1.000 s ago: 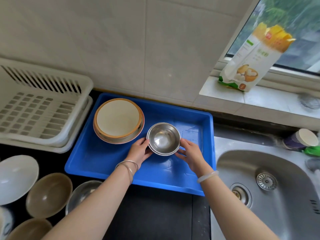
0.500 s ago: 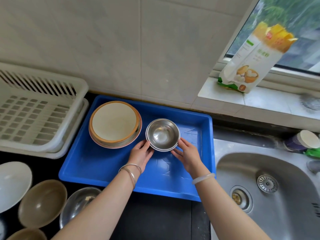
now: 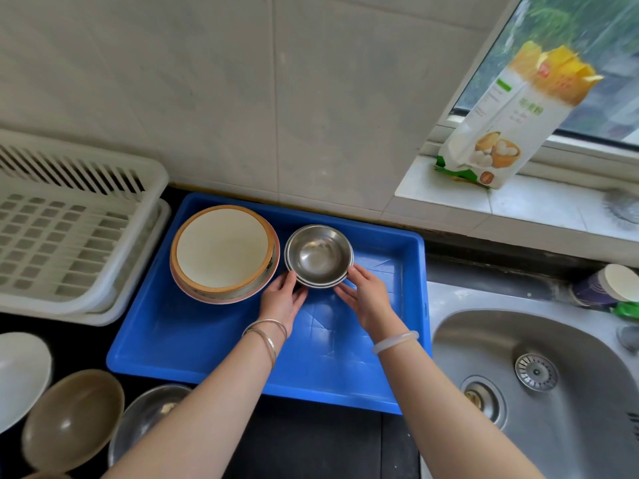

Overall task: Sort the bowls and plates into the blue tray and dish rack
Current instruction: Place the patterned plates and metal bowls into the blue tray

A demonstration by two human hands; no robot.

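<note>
My left hand (image 3: 281, 300) and right hand (image 3: 367, 299) press nearly straight, unclenched fingers against the near sides of the stacked steel bowls (image 3: 318, 254). The bowls sit mid-frame in the blue tray (image 3: 207, 335), just right of the plate stack (image 3: 223, 252). The dish rack (image 3: 69, 236) stands at left.

Both forearms are bare along their whole visible length, down to the bare left hand (image 3: 281, 299) and right hand (image 3: 368, 299). The left wrist carries two thin silver bangles (image 3: 266, 331), slim metal hoops with a bright shine. They sit loosely, one just above the other, and seem to cross at the outer side of the wrist. The right wrist carries a single white bangle (image 3: 394, 341). It is thicker than the silver pair, smooth, pale and milky, and slightly translucent, with a jade-like look and a soft highlight along its upper edge.
</note>
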